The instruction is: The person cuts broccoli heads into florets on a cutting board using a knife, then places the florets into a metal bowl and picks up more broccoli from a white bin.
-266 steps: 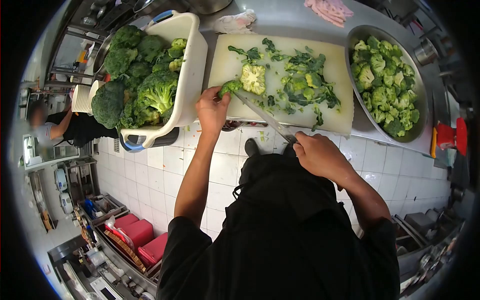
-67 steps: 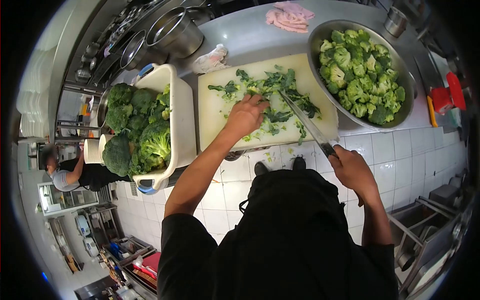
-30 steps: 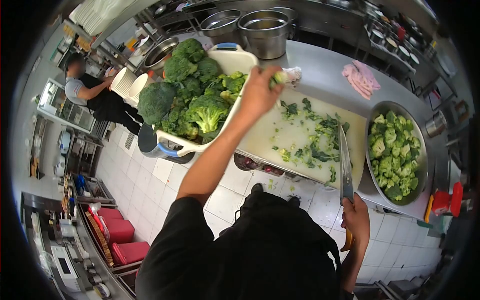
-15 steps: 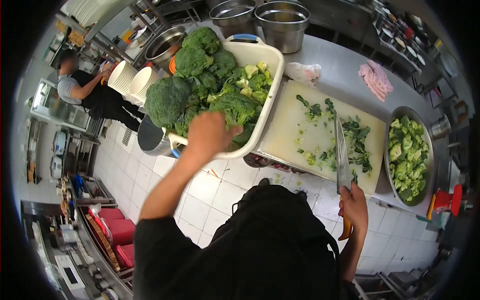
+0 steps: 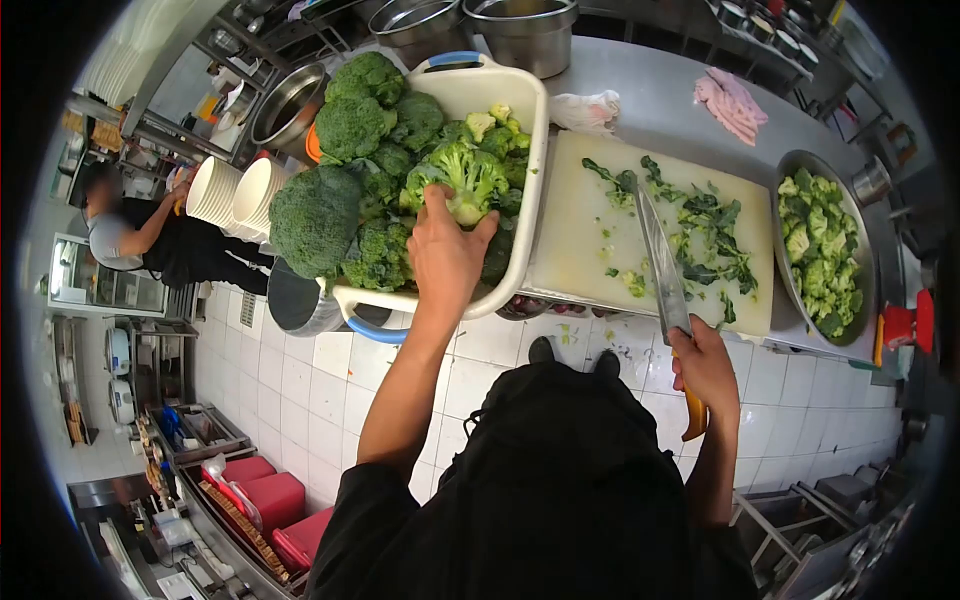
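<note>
You have one white tub (image 5: 520,200) piled with roughly eight or nine broccoli heads, one cutting board (image 5: 585,245) strewn with green trimmings, one steel bowl (image 5: 785,275) of cut florets and one knife (image 5: 660,265). Your left hand (image 5: 445,250) reaches into the tub, its grip closing around a broccoli head (image 5: 465,180) at the near side; that head sits right under your fingertips. Your right hand (image 5: 705,370) has its grip clamped on the knife's yellow handle, blade lying over the board's near edge on the tabletop (image 5: 650,110).
</note>
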